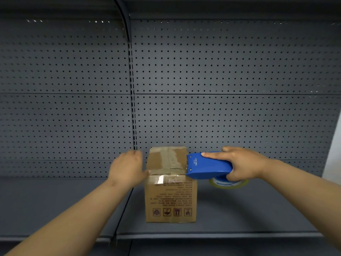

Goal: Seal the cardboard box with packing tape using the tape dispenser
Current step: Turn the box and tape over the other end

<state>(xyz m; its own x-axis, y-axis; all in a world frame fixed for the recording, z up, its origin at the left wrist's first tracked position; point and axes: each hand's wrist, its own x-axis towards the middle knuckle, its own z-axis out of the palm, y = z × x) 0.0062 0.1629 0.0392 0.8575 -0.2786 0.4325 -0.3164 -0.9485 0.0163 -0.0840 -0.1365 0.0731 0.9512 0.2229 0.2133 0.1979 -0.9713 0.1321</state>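
A small brown cardboard box (170, 198) stands on the grey shelf, its top flaps closed and covered with strips of clear tape. My left hand (127, 168) rests against the box's upper left edge, thumb touching the near top corner. My right hand (239, 164) grips a blue tape dispenser (206, 166), index finger stretched along its top. The dispenser's front end meets the right edge of the box top. A roll of tape (228, 182) shows under the dispenser.
The grey metal shelf (249, 209) carries the box, with its front lip near the bottom. A grey pegboard back wall (221, 80) rises behind. A vertical slotted upright (133, 111) runs just left of the box. A white wall strip shows at far right.
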